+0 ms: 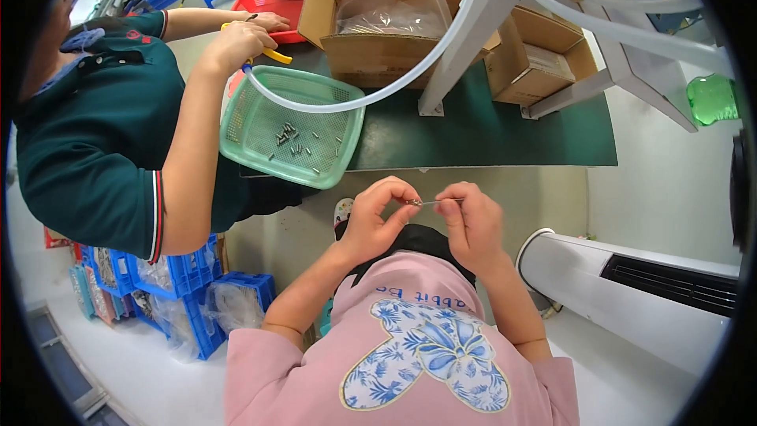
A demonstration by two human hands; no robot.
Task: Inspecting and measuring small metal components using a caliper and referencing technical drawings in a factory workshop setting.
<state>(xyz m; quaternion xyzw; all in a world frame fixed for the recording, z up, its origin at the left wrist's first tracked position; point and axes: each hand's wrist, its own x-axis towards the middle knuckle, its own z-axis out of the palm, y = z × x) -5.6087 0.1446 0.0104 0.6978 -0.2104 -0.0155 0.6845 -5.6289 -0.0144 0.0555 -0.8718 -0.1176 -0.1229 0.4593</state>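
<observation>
My left hand (378, 221) pinches a small metal piece (414, 202) between thumb and fingertips, above my lap; its exact kind is too small to make out. From that piece a thin metal rod (431, 203) runs across to my right hand (475, 225), whose thumb and fingers are closed on its other end. Beyond my hands, to the left, a pale green plastic basket (229, 132) holds several short metal pins (285, 134). It sits at the table edge, tilted slightly.
A co-worker at the left holds a yellow-handled tool (275, 55) over the basket, other hand at a red tray (290, 1). Cardboard boxes (378, 59) and a machine frame (457, 47) stand on the green table (473, 138). A white appliance (576, 268) lies right; blue crates (183, 312) are left.
</observation>
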